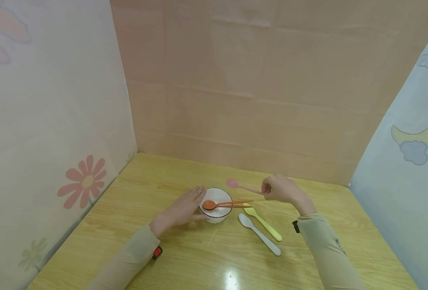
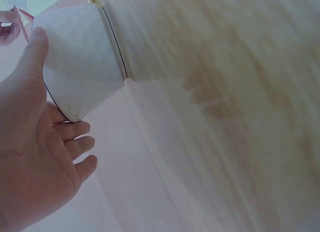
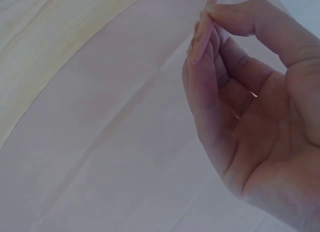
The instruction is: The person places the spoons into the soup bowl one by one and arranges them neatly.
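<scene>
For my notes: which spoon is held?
The slim pink spoon, in the right hand; the white spoon and yellow spoon lie on the wooden table, an orange spoon in a white bowl.

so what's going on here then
A person's left hand holds the side of a white bowl, while the right hand pinches a pink spoon by its handle. An orange spoon rests in the bowl with its handle over the rim. A yellow spoon and a white spoon lie on the table beside it.
</scene>
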Demonstrator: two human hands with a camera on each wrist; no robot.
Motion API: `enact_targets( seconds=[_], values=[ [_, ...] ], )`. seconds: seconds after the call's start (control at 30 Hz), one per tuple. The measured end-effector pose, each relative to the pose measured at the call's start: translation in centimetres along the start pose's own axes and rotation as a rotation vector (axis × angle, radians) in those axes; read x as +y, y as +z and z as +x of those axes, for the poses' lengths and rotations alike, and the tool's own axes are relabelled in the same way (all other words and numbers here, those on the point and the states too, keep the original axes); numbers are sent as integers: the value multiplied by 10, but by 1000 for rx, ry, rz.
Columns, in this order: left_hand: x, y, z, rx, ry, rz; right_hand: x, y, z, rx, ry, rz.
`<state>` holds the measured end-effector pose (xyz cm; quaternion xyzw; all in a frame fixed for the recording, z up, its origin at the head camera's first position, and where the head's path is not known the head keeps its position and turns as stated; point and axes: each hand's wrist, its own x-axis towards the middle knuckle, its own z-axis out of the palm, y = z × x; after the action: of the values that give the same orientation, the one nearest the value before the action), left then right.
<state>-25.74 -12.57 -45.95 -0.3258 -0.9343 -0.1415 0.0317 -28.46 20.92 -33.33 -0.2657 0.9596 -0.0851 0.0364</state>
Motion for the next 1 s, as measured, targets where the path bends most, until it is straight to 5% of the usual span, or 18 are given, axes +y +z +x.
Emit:
enact_targets(
  seconds=[1.0],
  values=[
    [0,1,-1,10,-4,1,-22,-3,14,-11,-78,-36]
  ],
)
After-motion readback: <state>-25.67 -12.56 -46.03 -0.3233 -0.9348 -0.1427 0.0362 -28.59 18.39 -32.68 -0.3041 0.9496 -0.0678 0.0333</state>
